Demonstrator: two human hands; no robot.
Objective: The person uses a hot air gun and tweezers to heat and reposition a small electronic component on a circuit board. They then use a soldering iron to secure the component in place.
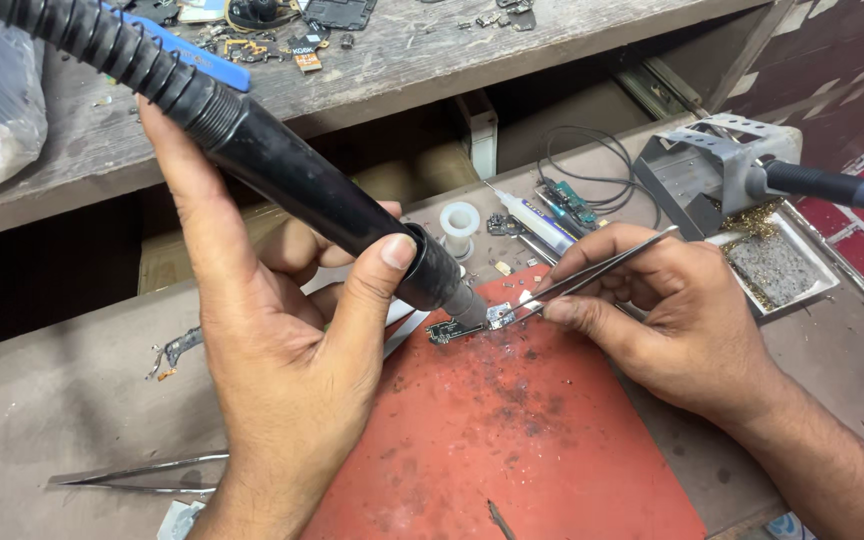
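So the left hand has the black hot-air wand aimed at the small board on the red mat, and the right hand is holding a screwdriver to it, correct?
Not quite. The head view shows the right hand holding metal tweezers, not a screwdriver, with their tips at the small board. The rest stands: the left hand grips the black hot-air wand, nozzle down at the board on the red mat.

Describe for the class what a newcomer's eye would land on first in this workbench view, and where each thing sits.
First comes the black hot-air handpiece running from upper left to centre, held in the left hand, its nozzle aimed down at a small circuit board on the red mat. From the right, the right hand holds metal tweezers whose tips meet the board. A soldering iron stand sits at upper right.
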